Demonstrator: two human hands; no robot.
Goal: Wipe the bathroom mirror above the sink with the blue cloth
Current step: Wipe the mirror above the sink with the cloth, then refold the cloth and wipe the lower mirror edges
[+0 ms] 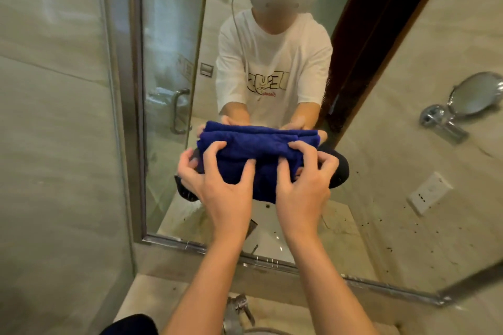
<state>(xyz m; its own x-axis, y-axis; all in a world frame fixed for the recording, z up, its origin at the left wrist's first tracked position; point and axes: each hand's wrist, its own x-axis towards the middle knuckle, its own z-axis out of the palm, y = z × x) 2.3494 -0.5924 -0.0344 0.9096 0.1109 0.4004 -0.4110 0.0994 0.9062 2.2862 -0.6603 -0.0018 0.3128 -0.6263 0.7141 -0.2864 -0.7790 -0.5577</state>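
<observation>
**Two hands press one folded blue cloth to the mirror**

Head view: one blue cloth (258,149), folded into a thick pad, lies against the lower part of the bathroom mirror (174,35), above its metal bottom frame. The left hand (217,182) holds the cloth's left half, its fingers (211,153) spread and curled over the fabric, thumb underneath at the left edge. The right hand (302,185) holds the right half in the same way, fingers spread and bent, digging into the folds. The two hands sit just beside each other, wrists nearly parallel.

The glass reflects the person in a white printed T-shirt (275,62), with the cloth and both hands doubled in it. Below the mirror stands one chrome faucet (239,310) on the stone desk (152,299). On the right wall hang one round shaving mirror (473,95) on a chrome arm and one white wall socket (428,192).
</observation>
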